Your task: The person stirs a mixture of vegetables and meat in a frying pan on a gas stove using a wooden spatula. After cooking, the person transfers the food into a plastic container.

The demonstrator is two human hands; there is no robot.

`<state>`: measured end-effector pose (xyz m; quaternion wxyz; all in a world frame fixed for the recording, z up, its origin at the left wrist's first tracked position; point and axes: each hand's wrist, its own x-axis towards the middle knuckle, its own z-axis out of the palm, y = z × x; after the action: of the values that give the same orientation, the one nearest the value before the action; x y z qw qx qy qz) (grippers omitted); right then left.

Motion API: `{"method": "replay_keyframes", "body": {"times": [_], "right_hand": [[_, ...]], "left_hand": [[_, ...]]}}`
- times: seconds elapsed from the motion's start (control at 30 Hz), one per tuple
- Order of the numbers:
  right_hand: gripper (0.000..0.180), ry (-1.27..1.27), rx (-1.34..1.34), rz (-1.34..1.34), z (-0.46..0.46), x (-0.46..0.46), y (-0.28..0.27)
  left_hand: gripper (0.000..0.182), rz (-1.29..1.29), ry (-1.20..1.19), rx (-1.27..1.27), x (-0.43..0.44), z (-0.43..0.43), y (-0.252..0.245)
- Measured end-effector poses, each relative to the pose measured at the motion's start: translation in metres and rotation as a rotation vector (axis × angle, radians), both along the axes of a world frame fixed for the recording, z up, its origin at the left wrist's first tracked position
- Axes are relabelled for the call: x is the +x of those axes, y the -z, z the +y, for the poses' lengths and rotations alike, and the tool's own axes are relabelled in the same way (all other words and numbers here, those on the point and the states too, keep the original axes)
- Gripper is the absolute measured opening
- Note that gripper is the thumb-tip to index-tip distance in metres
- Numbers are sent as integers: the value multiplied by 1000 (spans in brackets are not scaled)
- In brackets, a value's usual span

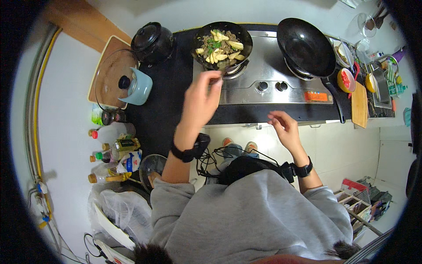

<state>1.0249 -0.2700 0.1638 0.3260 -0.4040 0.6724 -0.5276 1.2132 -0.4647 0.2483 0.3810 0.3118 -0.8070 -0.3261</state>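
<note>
My left hand (201,100) is at the near edge of a black wok (245,36), blurred, with its fingers curled. It hides that part of the wok's edge, and whether it grips anything there does not show. Inside the wok lie browned meat pieces, green pepper bits and pale yellow slices (216,56). My right hand (286,130) hangs in front of the counter's edge, loosely curled, with nothing in it. A second black wok (305,46) sits on the right burner of the steel gas stove (244,94), its handle pointing towards me.
Left on the counter are a lidded black pot (151,41), a glass lid (112,72), a light blue container (141,87) and several bottles (125,144). On the right are a bowl with red pieces (346,81), a wooden cutting board (359,105) and a sink (382,89).
</note>
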Motion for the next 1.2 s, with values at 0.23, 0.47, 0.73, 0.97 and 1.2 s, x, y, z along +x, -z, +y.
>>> {"method": "replay_keyframes", "body": {"times": [0.23, 0.47, 0.73, 0.97, 1.2], "right_hand": [[18, -18, 200, -221, 12, -6, 32], [49, -403, 242, -1345, -120, 98, 43], [17, -25, 154, -1395, -155, 83, 9], [15, -53, 187, -1377, -145, 61, -8], [12, -46, 241, -1329, -140, 65, 1]], "left_hand": [[15, 68, -39, -8, -11, -53, -8], [7, 30, -3, 37, 9, -55, -13], [8, -68, 30, -38, -11, -89, 2], [3, 12, 136, 93, -23, -110, 24], [9, 109, 269, 206, 10, -102, -12]]}}
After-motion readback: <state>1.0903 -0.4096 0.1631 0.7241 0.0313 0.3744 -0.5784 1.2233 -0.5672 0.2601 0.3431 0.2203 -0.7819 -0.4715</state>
